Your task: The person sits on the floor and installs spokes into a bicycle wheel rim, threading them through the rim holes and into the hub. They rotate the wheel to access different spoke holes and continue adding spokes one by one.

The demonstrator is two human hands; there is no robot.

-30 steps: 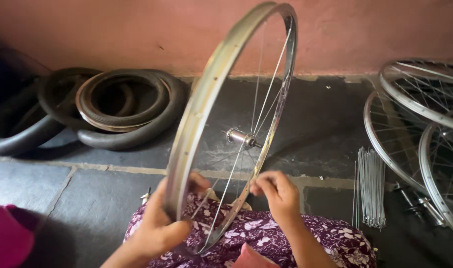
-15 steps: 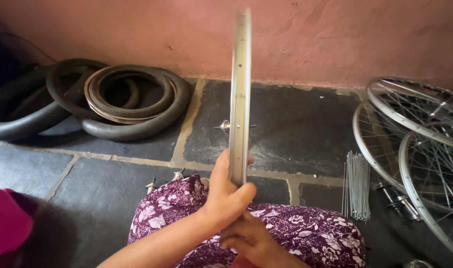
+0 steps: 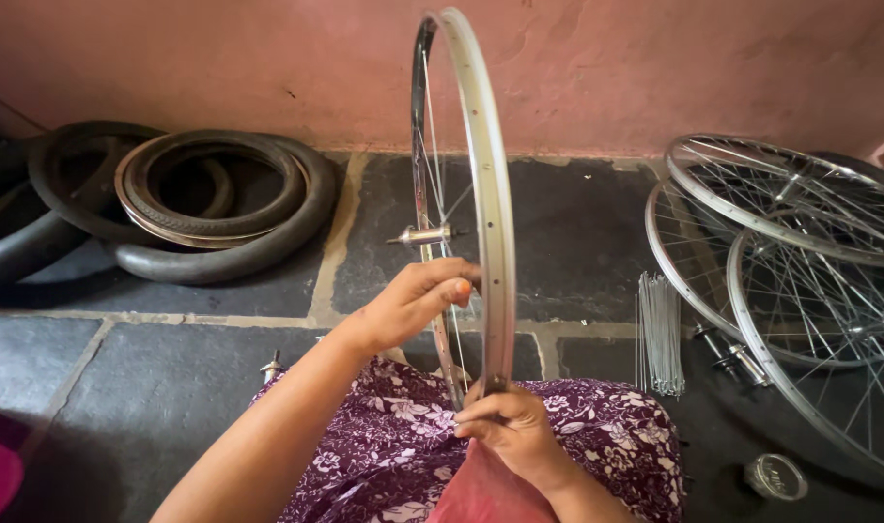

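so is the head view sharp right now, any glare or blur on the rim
Head view: sharp, no motion blur; the bicycle rim shows soft daylight sheen, no harsh glare. Left hand and right hand are evenly lit. The tyres sit in dimmer shade at left; the finished wheels bend slightly at the wide-angle edge.

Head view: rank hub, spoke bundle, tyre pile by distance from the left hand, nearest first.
From the left hand:
1. Hub, just above the hand, at the centre of the upright wheel.
2. Spoke bundle, on the floor to the right, past the rim.
3. Tyre pile, far left against the wall; not much farther than the spokes in this view.
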